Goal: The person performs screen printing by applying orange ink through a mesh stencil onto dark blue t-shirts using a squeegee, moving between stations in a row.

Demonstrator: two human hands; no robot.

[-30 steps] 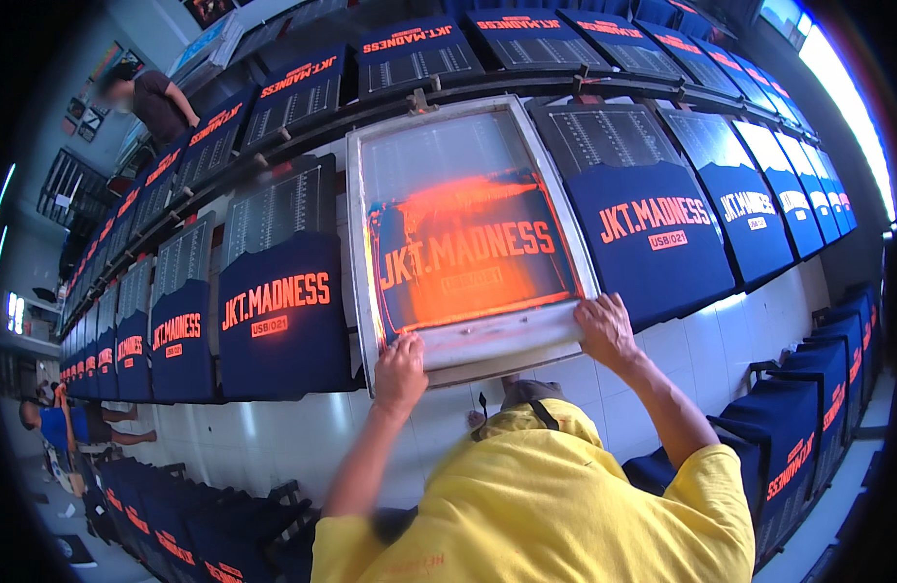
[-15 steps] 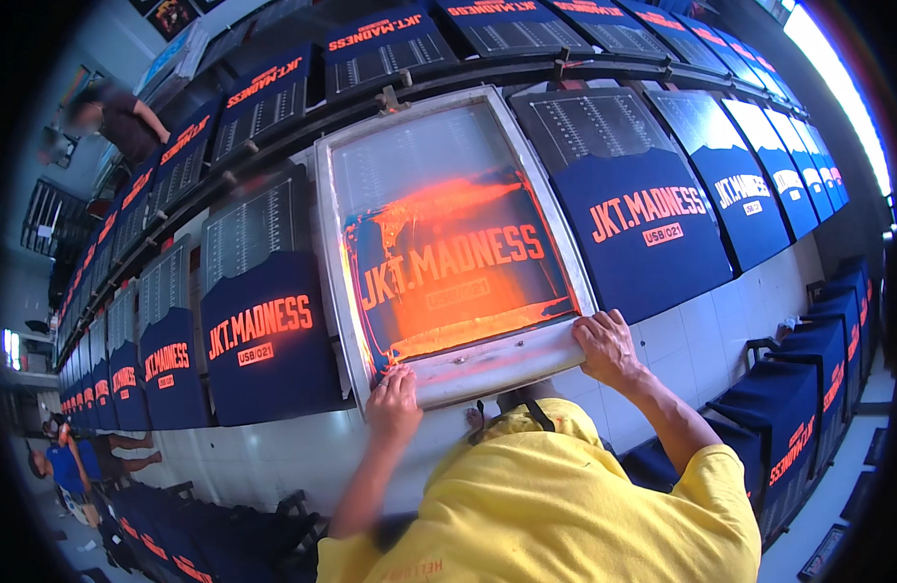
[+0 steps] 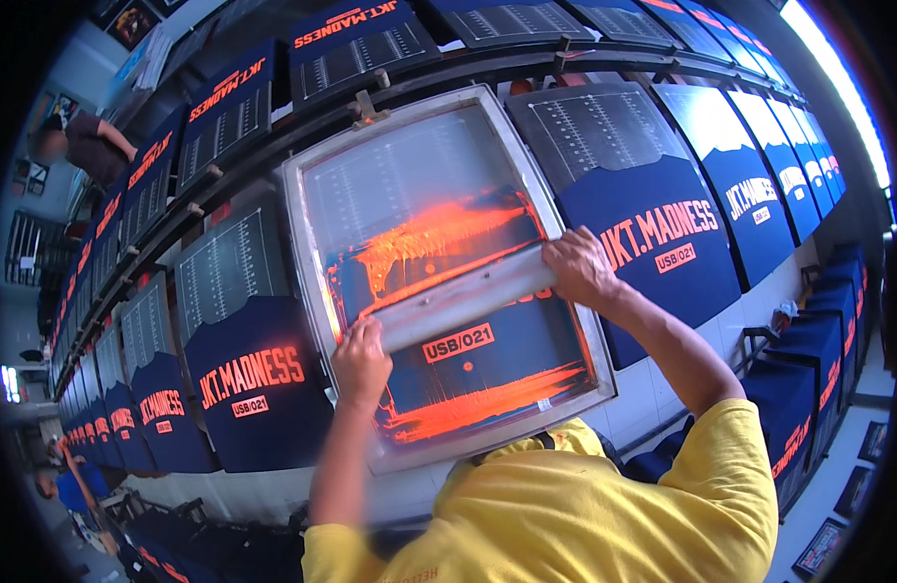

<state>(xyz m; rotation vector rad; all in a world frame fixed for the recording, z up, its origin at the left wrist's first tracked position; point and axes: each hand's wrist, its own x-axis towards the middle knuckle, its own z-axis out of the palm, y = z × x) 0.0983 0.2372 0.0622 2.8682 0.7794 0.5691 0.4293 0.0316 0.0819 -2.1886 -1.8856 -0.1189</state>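
Hard to see: the squeegee [image 3: 458, 296] is covering most of the big lettering, both palms are hiding from view, and the left forearm is kinda blurring
Hands: two, the left [image 3: 361, 364] gripping the squeegee's 8 o'clock end, the right [image 3: 581, 268] gripping its 2 o'clock end
Squeegee: just one, lying aslant across roughly the middle of the frame [image 3: 419, 119]
Ink: orange [image 3: 419, 238], pooling on the squeegee's 12 o'clock side, plus a band smearing near the frame's 6 o'clock edge
Navy shirts: nearest are sitting at 8 [image 3: 244, 389] and 3 o'clock [image 3: 653, 223]; the rest are bunching up, can't count 'em
Other people: two, standing around 10 [image 3: 97, 151] and 8 o'clock [image 3: 77, 489]
Room: hands are crowding the frame's side edges; mesh is showing toward 12 and 6
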